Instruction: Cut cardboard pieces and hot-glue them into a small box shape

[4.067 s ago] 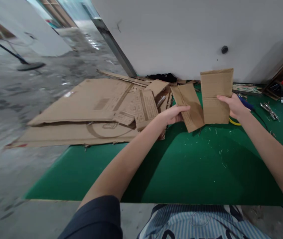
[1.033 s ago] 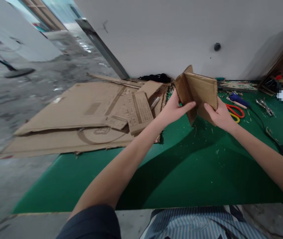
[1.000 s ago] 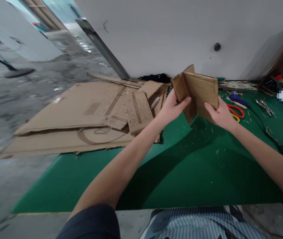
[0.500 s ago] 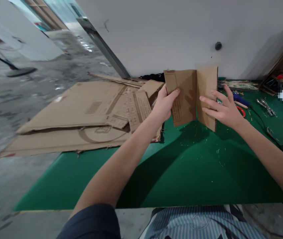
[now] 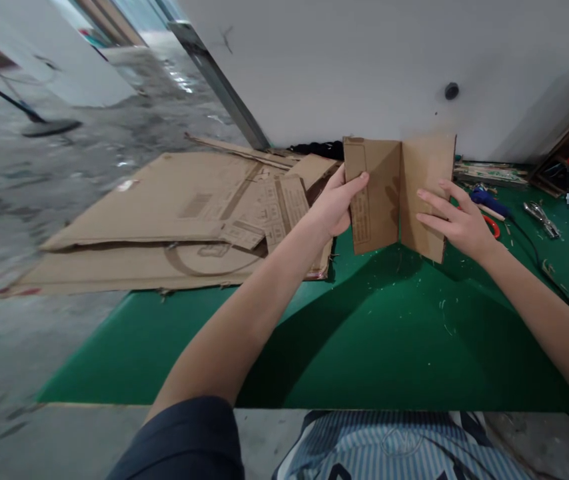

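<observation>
Two upright brown cardboard panels meet at a vertical line and form a V over the green table. My left hand (image 5: pixel 338 200) grips the outer edge of the left cardboard panel (image 5: pixel 380 207), thumb on the printed inner face and fingers behind. Against the right cardboard panel (image 5: pixel 417 180) lie the spread fingers of my right hand (image 5: pixel 457 217), the thumb being hidden. Whether the two panels are one folded piece or two pieces, I cannot tell.
Large flattened cardboard sheets (image 5: pixel 149 200) lie at the left of the green table (image 5: pixel 389 347), overhanging its edge. At right are a blue tool (image 5: pixel 487 199) with a cord, red-handled scissors (image 5: pixel 492 227) and a clear-wrapped item (image 5: pixel 542 219). A white wall (image 5: pixel 364 67) rises behind.
The view has shifted slightly, moving the scene right. The right panel has swung a little wider open, and my right hand's fingers rest flatter on it.
</observation>
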### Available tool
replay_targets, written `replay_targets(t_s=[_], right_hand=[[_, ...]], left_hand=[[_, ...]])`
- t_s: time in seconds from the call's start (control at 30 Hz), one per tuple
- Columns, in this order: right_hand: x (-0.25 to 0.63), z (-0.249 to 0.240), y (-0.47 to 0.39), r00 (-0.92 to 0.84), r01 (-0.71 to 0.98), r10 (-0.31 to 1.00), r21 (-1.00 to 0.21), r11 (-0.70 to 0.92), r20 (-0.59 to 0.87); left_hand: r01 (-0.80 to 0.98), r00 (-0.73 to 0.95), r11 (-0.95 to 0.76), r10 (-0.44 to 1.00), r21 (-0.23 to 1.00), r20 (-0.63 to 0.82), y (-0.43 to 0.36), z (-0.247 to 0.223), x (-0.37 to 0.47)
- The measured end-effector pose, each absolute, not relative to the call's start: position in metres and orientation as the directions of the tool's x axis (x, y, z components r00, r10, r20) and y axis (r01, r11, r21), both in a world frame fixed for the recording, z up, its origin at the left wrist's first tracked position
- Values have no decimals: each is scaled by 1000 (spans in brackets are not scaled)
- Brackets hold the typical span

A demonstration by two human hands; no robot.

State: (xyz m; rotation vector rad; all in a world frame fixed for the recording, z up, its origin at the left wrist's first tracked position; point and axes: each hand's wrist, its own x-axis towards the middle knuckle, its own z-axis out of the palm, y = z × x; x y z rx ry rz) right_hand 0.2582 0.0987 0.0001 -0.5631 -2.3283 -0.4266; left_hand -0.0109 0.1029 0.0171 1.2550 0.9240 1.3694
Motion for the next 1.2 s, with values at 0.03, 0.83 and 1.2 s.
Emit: replay_targets(t_s=[0.03, 0.83, 1.2], right_hand=[[258, 1, 98, -659, 508, 288, 129, 852, 695], [252, 10, 94, -590, 498, 445, -129, 857, 674], [270, 11, 107, -548, 604, 382, 36, 796, 744]], left_hand=[[-178, 47, -194, 978, 965, 205, 103, 18, -11], [-154, 71, -189, 977, 970, 201, 105, 15, -6], [-211, -122, -130, 987, 969, 105, 120, 5, -20]])
